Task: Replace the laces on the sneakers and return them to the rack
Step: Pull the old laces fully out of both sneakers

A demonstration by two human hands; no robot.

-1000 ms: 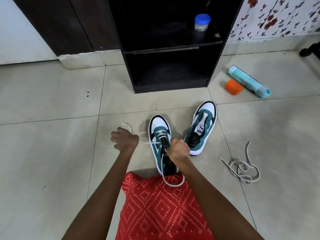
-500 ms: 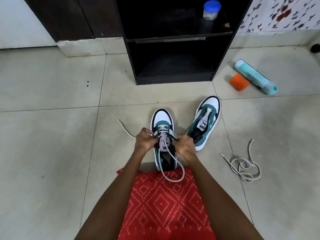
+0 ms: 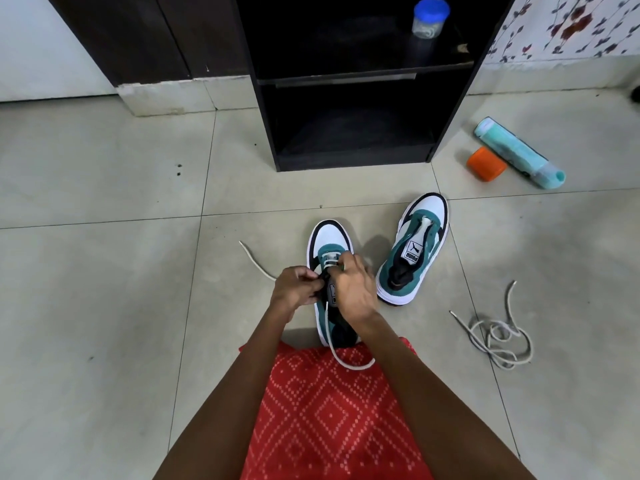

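Two teal, white and black sneakers stand on the floor tiles. The left sneaker [image 3: 329, 239] has a white lace [image 3: 349, 364] threaded through its front eyelets. My left hand [image 3: 296, 284] pinches the lace at the shoe's left side. My right hand [image 3: 353, 284] reaches across the tongue with fingertips curled at the front eyelets, pinching the lace there. One lace end [image 3: 254, 259] trails left on the floor; a loop hangs toward my lap. The right sneaker [image 3: 414, 247] stands unlaced beside it. A loose pale lace [image 3: 498, 336] lies tangled at the right.
The black shoe rack [image 3: 349, 79] stands straight ahead with a blue-lidded jar [image 3: 429, 17] on its upper shelf. A teal bottle [image 3: 516, 152] and an orange cap [image 3: 485, 164] lie on the floor at the right. Red patterned cloth [image 3: 332, 417] covers my lap.
My left hand came back in from the left to the shoe. My right hand moved forward over the tongue to the front eyelets. The lace's left end now lies slack on the floor.
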